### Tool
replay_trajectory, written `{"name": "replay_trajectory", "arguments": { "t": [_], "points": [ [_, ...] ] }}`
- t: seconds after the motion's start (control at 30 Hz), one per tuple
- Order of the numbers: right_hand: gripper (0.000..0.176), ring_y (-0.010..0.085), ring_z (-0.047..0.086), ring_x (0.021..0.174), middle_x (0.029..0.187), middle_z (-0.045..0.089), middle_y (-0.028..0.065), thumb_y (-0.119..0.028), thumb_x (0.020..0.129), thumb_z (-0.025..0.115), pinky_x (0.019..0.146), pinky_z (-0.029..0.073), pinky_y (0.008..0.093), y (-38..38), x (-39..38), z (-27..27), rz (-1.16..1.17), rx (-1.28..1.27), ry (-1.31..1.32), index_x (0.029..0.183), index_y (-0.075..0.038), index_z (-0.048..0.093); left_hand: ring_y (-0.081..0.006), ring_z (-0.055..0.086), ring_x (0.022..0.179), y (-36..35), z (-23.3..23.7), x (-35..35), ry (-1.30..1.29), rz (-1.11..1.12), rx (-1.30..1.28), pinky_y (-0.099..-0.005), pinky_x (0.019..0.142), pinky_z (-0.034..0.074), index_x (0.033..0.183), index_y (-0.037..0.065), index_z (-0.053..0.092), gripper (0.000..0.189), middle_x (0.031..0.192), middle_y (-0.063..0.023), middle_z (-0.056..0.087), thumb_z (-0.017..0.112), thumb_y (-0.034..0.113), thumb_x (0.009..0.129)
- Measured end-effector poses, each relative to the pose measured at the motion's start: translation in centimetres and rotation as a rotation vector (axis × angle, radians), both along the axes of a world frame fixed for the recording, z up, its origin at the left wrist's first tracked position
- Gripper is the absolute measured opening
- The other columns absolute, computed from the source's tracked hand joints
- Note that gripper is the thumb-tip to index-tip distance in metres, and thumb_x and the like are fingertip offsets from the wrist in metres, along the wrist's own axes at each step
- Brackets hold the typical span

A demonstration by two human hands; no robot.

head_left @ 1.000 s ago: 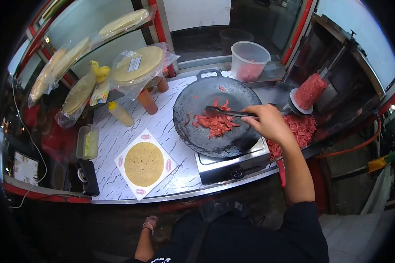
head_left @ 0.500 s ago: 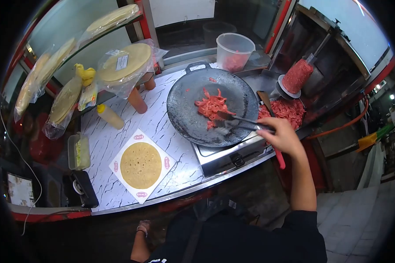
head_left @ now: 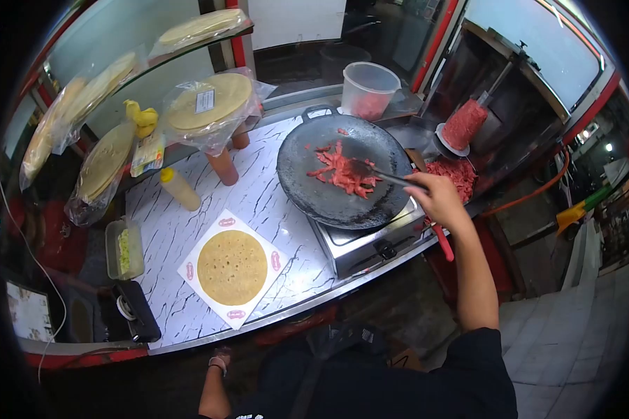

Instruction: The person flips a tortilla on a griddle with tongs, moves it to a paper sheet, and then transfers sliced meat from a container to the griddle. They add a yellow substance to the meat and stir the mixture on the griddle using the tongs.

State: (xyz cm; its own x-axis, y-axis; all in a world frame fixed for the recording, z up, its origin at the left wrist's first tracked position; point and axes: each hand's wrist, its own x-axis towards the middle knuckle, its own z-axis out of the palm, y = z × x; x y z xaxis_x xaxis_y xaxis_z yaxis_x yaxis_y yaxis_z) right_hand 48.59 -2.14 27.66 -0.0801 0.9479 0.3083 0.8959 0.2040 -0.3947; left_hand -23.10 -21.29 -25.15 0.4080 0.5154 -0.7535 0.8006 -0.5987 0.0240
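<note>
One right hand [head_left: 437, 199] is seen, at 3 o'clock in the view, with its fingers clamped on one pair of slim metal tongs [head_left: 383, 177]. The arms are pressed together, and the tips are sunk in the heap of red meat strips [head_left: 337, 171]. The strips lie slightly above the middle of one round black iron pan [head_left: 328, 206], and a lone scrap is left near its rim at 12 o'clock. The pan is carried by one boxy steel burner [head_left: 370, 244] on the white marble-patterned counter [head_left: 272, 202].

At 7 o'clock from the pan, one round golden flatbread [head_left: 232, 267] is laid on one white square paper sheet [head_left: 189, 269]. Four red oval logos are printed on the sheet, one per corner — the lettering is too small to be read.

Three squeeze bottles are counted at 10 o'clock: one pale yellow bottle [head_left: 180, 188] and two orange-brown bottles [head_left: 223, 166]. At least four clear bags of flatbreads [head_left: 210, 105] are stacked behind them; one bears a white label, unreadable.

One clear plastic tub [head_left: 367, 87] stands at 12 o'clock from the pan, and one red meat cone on a spit [head_left: 461, 124] at 2 o'clock.
</note>
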Motion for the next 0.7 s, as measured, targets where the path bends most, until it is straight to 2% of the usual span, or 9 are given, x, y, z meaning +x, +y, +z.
{"name": "replay_trajectory", "arguments": {
  "t": [0.1,0.13,0.23,0.3,0.37,0.5,0.57,0.6,0.7],
  "points": [
    [0.036,0.0392,0.074,0.087,0.099,0.074,0.0233,-0.03,0.092,0.075,0.077,0.057,0.0421,1.4,0.7,1.0,-0.117,-0.001,0.022,0.113,-0.001,0.074,-0.0349,0.071,0.112,-1.0,-0.1,-1.0,-0.001,-0.011,-0.001,-0.0489,0.098,0.056,0.112,0.015,0.077,0.028,0.122,-0.0128,0.074,0.063,0.031,0.093],
    [0.036,0.0394,0.073,0.087,0.096,0.074,0.0238,-0.032,0.092,0.074,0.076,0.056,0.0433,2.2,0.5,-0.6,-0.125,0.019,0.064,0.112,-0.001,0.074,-0.035,0.07,0.114,-1.9,0.0,-1.3,-0.006,0.051,-0.041,-0.0489,0.099,0.055,0.114,0.015,0.076,0.03,0.123,-0.0131,0.073,0.059,0.031,0.094],
    [0.034,0.0413,0.071,0.09,0.094,0.074,0.0222,-0.033,0.092,0.074,0.081,0.054,0.0473,2.0,-1.4,-2.6,-0.07,-0.009,-0.099,0.11,-0.003,0.074,-0.0355,0.067,0.12,-3.2,1.6,-1.3,-0.029,0.263,-0.133,-0.0489,0.103,0.053,0.12,0.015,0.073,0.036,0.128,-0.014,0.071,0.048,0.029,0.099],
    [0.032,0.0406,0.071,0.094,0.1,0.074,0.0209,-0.03,0.09,0.076,0.083,0.054,0.047,1.7,-1.3,-0.4,-0.03,-0.022,-0.041,0.11,-0.004,0.074,-0.0356,0.066,0.121,-3.9,1.1,-0.9,-0.043,0.36,-0.167,-0.049,0.104,0.052,0.122,0.015,0.073,0.038,0.13,-0.0143,0.07,0.044,0.029,0.101],
    [0.032,0.0405,0.072,0.094,0.101,0.075,0.0214,-0.029,0.09,0.076,0.083,0.055,0.0471,2.4,-1.4,0.6,-0.059,-0.012,-0.081,0.111,-0.004,0.074,-0.0323,0.066,0.123,-4.5,0.7,-2.1,0.029,-0.009,-0.126,-0.0512,0.102,0.053,0.123,0.018,0.073,0.038,0.134,-0.0112,0.069,0.067,0.039,0.092],
    [0.034,0.0423,0.072,0.092,0.096,0.075,0.0213,-0.034,0.092,0.073,0.081,0.055,0.0504,5.7,-3.5,0.6,-0.067,0.056,-0.088,0.111,-0.005,0.075,-0.0324,0.065,0.125,-4.5,3.7,0.9,0.087,-0.023,-0.207,-0.0512,0.103,0.053,0.125,0.017,0.071,0.036,0.133,-0.0135,0.069,0.053,0.031,0.098],
    [0.034,0.0426,0.071,0.091,0.094,0.075,0.0205,-0.036,0.093,0.071,0.08,0.055,0.0514,5.8,-6.8,0.8,-0.177,-0.031,-0.075,0.109,-0.006,0.075,-0.0325,0.064,0.127,-3.5,6.3,3.1,0.116,-0.043,-0.209,-0.0512,0.103,0.053,0.126,0.016,0.07,0.037,0.132,-0.0147,0.069,0.046,0.027,0.101],
    [0.032,0.0424,0.071,0.089,0.092,0.075,0.0206,-0.035,0.093,0.072,0.079,0.055,0.0509,7.4,-5.4,-3.0,-0.087,0.07,-0.128,0.108,-0.007,0.075,-0.0325,0.064,0.127,-3.0,6.2,3.1,0.106,-0.023,-0.192,-0.0511,0.103,0.052,0.126,0.016,0.07,0.037,0.133,-0.0144,0.069,0.046,0.027,0.101],
    [0.031,0.0414,0.072,0.088,0.089,0.074,0.0203,-0.036,0.092,0.073,0.078,0.055,0.0503,5.1,-5.6,0.4,0.037,-0.06,-0.136,0.107,-0.009,0.077,-0.0325,0.062,0.129,-1.7,3.7,3.8,0.026,0.099,-0.108,-0.0509,0.107,0.05,0.129,0.016,0.069,0.038,0.139,-0.0129,0.065,0.044,0.025,0.101]
  ]
}}
